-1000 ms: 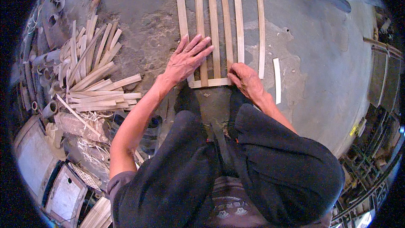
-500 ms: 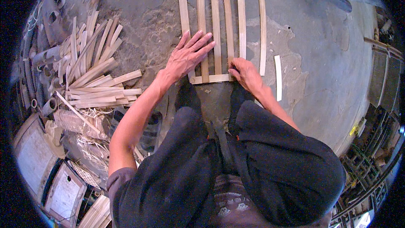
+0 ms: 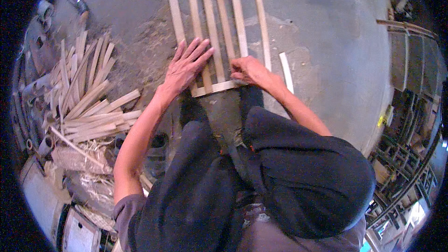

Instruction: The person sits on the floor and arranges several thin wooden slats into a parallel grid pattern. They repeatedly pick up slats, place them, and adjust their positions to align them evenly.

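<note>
Several long, thin wooden strips [image 3: 212, 32] lie side by side on the floor ahead of me, running away from my feet. A short crosswise strip [image 3: 219, 87] sits at their near ends, woven over some and under others. My left hand [image 3: 186, 65] rests flat with spread fingers over the leftmost long strips. At the right end of the crosswise strip, the fingers of my right hand [image 3: 250, 71] are curled together round the near end of one long strip [image 3: 225, 23]. My fingers hide the exact grip. A short pale strip [image 3: 286, 72] lies just right of my right forearm.
A loose heap of cut strips [image 3: 93, 98] lies on the left, with shavings [image 3: 95, 179] and a woody log-like piece [image 3: 77, 158] nearer me. Pale box-like pieces [image 3: 81, 231] stand at lower left. Dark racks [image 3: 406, 149] line the right side.
The whole view has shifted, so the strips and both hands appear further left. My right hand has drawn its fingers in at the long strip; my left stays flat.
</note>
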Demonstrator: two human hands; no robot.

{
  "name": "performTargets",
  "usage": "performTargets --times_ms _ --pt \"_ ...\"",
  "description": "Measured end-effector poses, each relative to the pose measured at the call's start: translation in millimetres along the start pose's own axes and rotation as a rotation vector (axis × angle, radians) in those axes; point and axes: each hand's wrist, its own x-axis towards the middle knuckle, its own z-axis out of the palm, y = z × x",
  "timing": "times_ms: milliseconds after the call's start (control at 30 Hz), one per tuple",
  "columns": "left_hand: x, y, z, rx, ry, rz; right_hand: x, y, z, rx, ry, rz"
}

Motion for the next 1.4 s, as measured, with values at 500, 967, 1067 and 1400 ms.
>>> performTargets --times_ms 500,967,1067,1400 --pt "-5 -2 -1 0.014 -0.009 -0.010 -168 66 23 -0.364 0.639 0.339" --pt "-6 -4 1 -0.032 -0.032 0.001 -56 -63 -20 -0.423 0.017 -0.234" --pt "-7 -3 -3 -0.024 -0.044 -0.008 -37 -61 2 -0.490 -0.051 -0.336" --pt "-6 -2 -2 0.004 -0.028 -0.009 -34 -62 16 -0.462 -0.009 -0.281"
